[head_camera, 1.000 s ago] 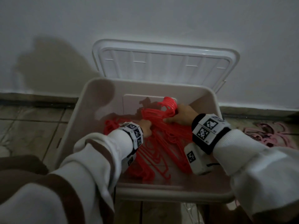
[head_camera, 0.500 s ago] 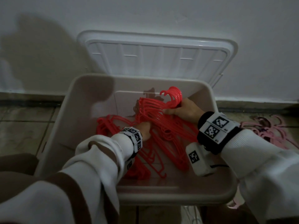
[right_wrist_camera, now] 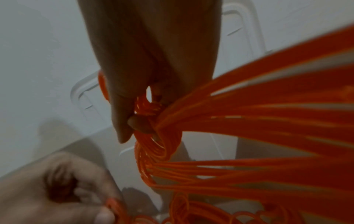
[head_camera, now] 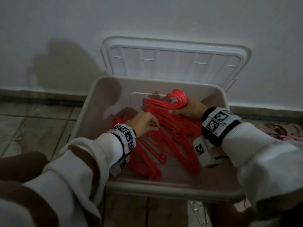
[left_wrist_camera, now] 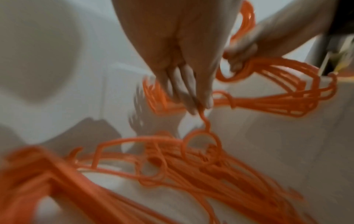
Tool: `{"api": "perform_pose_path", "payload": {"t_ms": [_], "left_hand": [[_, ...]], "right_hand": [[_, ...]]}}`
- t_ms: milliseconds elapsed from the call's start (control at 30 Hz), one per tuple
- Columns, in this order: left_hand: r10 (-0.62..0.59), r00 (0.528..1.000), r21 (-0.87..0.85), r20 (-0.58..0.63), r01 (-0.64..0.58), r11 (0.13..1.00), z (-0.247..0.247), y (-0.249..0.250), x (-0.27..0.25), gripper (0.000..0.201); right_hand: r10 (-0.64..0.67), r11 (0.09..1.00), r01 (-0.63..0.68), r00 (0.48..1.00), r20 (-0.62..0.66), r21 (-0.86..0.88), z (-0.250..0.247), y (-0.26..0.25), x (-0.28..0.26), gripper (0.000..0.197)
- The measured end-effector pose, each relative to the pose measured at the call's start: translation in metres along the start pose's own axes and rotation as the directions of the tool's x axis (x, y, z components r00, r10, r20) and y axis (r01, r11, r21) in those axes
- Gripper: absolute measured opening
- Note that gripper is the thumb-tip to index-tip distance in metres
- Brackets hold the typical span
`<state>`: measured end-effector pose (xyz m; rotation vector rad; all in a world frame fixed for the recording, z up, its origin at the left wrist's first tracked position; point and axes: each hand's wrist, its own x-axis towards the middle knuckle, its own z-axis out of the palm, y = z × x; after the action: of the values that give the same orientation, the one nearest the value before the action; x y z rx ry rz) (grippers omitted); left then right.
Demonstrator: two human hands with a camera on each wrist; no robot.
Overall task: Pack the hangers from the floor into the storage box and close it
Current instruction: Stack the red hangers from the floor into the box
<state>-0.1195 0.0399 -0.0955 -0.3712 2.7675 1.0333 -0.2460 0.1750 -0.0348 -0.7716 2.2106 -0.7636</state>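
Inside the pale storage box (head_camera: 85,115) lie several red hangers (head_camera: 178,141). My right hand (head_camera: 185,108) grips a bundle of them just below the hooks (head_camera: 177,97) and holds it tilted near the box's back wall; the right wrist view shows fingers (right_wrist_camera: 139,122) wrapped round the bundle's necks (right_wrist_camera: 153,151). My left hand (head_camera: 147,123) is lower and to the left, and pinches the hook of a single red hanger (left_wrist_camera: 203,141) between fingertips (left_wrist_camera: 193,106). More hangers (head_camera: 144,163) lie on the box floor. The lid (head_camera: 175,61) stands open against the wall.
Pink hangers (head_camera: 285,131) lie on the tiled floor (head_camera: 32,128) to the right of the box. A white wall (head_camera: 147,18) is right behind the lid. My sleeves hang over the box's near rim (head_camera: 172,189).
My right hand has kept its grip on the red bundle and its hooks stand a little higher. My left hand has shifted right and taken one hanger's hook. The head view has shifted.
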Motion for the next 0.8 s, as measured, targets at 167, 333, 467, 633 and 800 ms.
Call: {"api": "perform_pose_path", "payload": {"t_ms": [167,333,467,633,800], "left_hand": [[0.018,0.984,-0.106,-0.178,-0.038,0.994,-0.028,0.004,-0.023,0.012],[-0.009,0.962,-0.183,-0.274,-0.043,0.982,-0.049,0.005,-0.034,0.014],[0.005,0.973,-0.133,-0.23,-0.036,0.991,-0.058,0.002,-0.039,0.013],[-0.039,0.981,-0.153,-0.193,0.009,0.988,-0.061,0.0,-0.043,0.015],[-0.078,0.981,-0.208,-0.18,0.039,0.977,-0.06,0.008,-0.042,0.019]], "right_hand": [[-0.068,0.994,0.07,0.997,0.025,-0.087,0.016,-0.017,-0.002,0.047],[-0.062,0.996,0.061,0.998,-0.006,-0.07,0.021,-0.021,0.001,0.045],[-0.114,0.992,0.108,0.988,-0.105,-0.066,0.009,-0.025,-0.001,0.037],[-0.232,0.949,0.191,0.962,-0.145,-0.251,-0.006,-0.025,-0.006,0.036],[-0.173,0.926,0.114,0.976,-0.135,-0.36,-0.008,-0.019,-0.012,0.032]]}}
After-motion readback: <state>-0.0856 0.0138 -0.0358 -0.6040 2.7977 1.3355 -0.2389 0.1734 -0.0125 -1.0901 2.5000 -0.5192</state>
